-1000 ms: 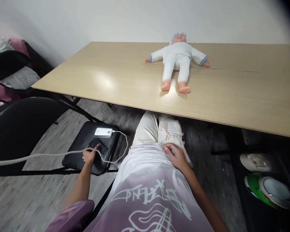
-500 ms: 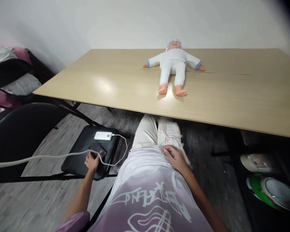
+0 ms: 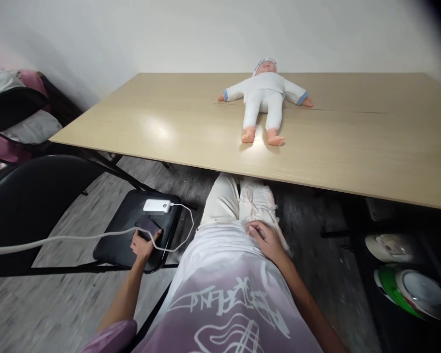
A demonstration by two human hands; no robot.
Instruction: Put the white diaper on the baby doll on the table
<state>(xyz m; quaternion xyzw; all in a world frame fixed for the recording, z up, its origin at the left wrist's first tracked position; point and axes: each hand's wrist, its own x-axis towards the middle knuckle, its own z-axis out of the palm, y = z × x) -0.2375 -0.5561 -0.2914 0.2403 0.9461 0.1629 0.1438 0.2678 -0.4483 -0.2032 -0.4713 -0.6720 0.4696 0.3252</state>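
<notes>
My left hand is over the seat of a black folding chair at my left. Its fingers and thumb grip the near edge of a dark, flat phone, whose far side is blurred by pixels. My right hand rests on my lap by the hem of my white and purple shirt, fingers loosely bent and holding nothing that I can see. A white power bank with a white cable lies on the seat beyond the phone. On the table a baby doll in white clothes lies on its back, arms spread, feet towards me.
The wooden table stands before me against the wall. A thick pale cable crosses in front of the chair and my left hand. Below right, round containers, one with a green rim, sit on a dark surface. Another chair with cloth stands far left.
My left hand has tilted the phone slightly, and its fingers have shifted to the phone's near edge. My right hand and the doll stay as they were.
</notes>
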